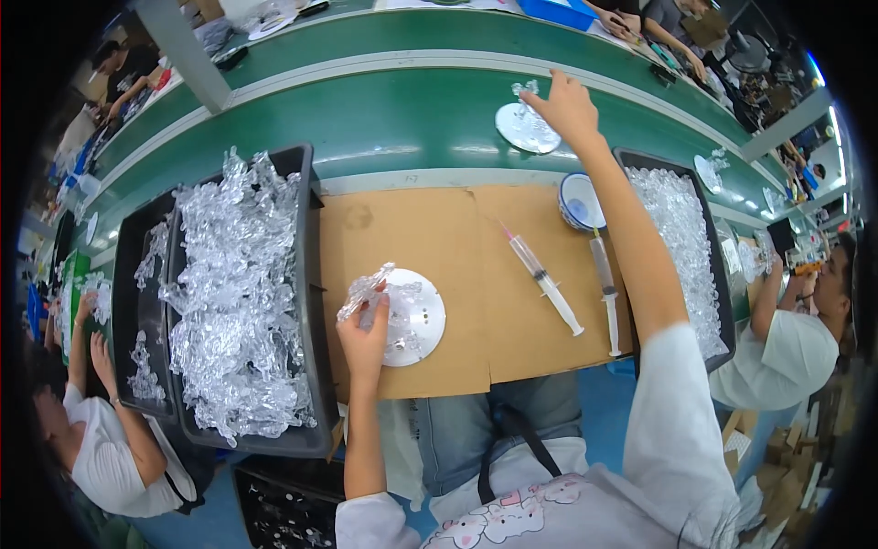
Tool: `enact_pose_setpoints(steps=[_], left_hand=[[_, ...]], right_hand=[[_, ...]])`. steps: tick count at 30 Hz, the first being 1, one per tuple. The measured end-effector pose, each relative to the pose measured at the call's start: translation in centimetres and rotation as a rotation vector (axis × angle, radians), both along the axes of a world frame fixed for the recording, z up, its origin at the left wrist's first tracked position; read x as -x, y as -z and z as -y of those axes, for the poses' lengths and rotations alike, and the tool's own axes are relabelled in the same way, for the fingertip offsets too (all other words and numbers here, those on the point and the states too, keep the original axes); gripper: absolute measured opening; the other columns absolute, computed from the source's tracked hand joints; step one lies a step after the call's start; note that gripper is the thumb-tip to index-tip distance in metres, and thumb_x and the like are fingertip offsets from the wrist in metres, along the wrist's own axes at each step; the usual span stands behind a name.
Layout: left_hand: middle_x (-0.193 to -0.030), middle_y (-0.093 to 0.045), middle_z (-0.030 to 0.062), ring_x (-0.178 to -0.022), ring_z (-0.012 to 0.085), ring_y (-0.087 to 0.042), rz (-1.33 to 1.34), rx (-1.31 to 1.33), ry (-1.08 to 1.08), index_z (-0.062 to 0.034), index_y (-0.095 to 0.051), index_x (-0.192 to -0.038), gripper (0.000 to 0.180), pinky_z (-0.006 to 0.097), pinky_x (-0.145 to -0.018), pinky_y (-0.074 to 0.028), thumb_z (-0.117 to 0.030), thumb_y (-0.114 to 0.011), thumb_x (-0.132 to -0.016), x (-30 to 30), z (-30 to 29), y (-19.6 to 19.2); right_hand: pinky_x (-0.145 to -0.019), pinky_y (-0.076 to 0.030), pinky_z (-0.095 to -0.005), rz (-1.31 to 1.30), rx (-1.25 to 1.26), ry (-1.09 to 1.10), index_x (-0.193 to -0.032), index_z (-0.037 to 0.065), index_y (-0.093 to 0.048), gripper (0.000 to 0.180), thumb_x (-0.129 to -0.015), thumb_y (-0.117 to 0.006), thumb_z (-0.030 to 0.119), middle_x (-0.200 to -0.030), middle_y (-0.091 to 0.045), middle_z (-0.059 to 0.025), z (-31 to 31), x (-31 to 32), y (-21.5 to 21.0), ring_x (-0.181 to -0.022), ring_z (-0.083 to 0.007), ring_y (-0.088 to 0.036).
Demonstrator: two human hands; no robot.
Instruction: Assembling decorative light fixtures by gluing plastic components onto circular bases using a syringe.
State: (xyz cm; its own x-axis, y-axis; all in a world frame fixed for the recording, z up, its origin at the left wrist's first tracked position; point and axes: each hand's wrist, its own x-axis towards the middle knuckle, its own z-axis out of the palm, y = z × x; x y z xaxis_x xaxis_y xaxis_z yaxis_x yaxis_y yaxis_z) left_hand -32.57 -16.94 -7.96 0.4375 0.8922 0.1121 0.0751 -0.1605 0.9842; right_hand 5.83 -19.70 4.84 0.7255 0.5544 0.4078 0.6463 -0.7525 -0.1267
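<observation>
My left hand (363, 334) is closed round a clear plastic figure (370, 285), its fingers pinching the upper part. Below and beside it a round white disc (426, 316) with small holes lies on the cardboard; clear plastic also shows over the disc's left part. Stretched far forward, my right hand (572, 108) is over the green conveyor belt, with thumb and fingers apart. Just left of its thumb, another clear plastic figure (525, 91) stands on a second white disc (528, 133). Whether the thumb touches that figure, I cannot tell.
Two syringes (545, 285) (605, 291) lie on the cardboard sheet (430, 224), near a blue-and-white bowl (569, 201). Black bins (315, 366) of clear plastic parts flank it left and right. More discs (706, 172) sit along the belt (384, 119). Co-workers (777, 348) sit on both sides.
</observation>
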Motion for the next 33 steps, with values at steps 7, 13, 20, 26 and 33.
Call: enact_pose_setpoints(steps=[7,13,20,26,33], left_hand=[[-0.094,-0.067,0.0111,-0.088,0.0169,-0.062,-0.089,-0.080,0.055,0.0025,-0.066,-0.099,0.017,0.029,-0.079,-0.047,-0.006,-0.062,-0.085,0.3,-0.2,-0.7],[-0.089,-0.067,0.0068,-0.083,0.0123,-0.060,-0.085,-0.049,0.002,0.0040,-0.067,-0.098,0.018,0.026,-0.076,-0.047,-0.006,-0.064,-0.084,2.5,0.6,-0.8],[-0.088,-0.064,0.0068,-0.082,0.0128,-0.059,-0.157,-0.111,0.008,0.0048,-0.066,-0.097,0.018,0.026,-0.075,-0.046,-0.005,-0.066,-0.081,2.6,1.1,-0.8],[-0.085,-0.060,0.0072,-0.078,0.0154,-0.057,-0.125,-0.083,-0.008,0.0035,-0.063,-0.095,0.018,0.027,-0.073,-0.045,-0.005,-0.067,-0.080,2.7,0.9,0.1],[-0.087,-0.061,0.0069,-0.080,0.0153,-0.058,-0.039,-0.084,0.006,0.0029,-0.064,-0.095,0.018,0.028,-0.075,-0.046,-0.006,-0.067,-0.080,2.4,0.9,0.2]], right_hand=[[-0.080,-0.051,-0.0420,-0.149,-0.081,-0.234,-0.101,0.011,-0.066,0.034,-0.079,-0.064,0.038,-0.099,-0.068,-0.0139,-4.7,-4.8,4.6,-0.094,-0.0334,-0.064],[-0.068,-0.052,-0.0339,-0.372,-0.172,-0.933,-0.097,0.008,-0.064,0.025,-0.082,-0.066,0.029,-0.086,-0.069,-0.0139,-5.2,10.4,2.6,-0.077,-0.0254,-0.069],[-0.062,-0.050,-0.0395,-0.358,-0.127,-0.997,-0.102,0.013,-0.061,0.029,-0.080,-0.068,0.030,-0.072,-0.066,-0.0133,-4.2,18.2,4.5,-0.065,-0.0301,-0.064],[-0.088,-0.048,-0.0361,-0.213,-0.061,-1.148,-0.120,0.005,-0.054,0.048,-0.078,-0.069,0.024,-0.102,-0.064,-0.0167,-0.1,17.1,2.8,-0.098,-0.0319,-0.061],[-0.081,-0.048,-0.0359,-0.417,0.204,-1.119,-0.103,0.004,-0.064,0.038,-0.071,-0.075,0.022,-0.095,-0.066,-0.0128,5.3,21.7,0.7,-0.093,-0.0268,-0.062]])
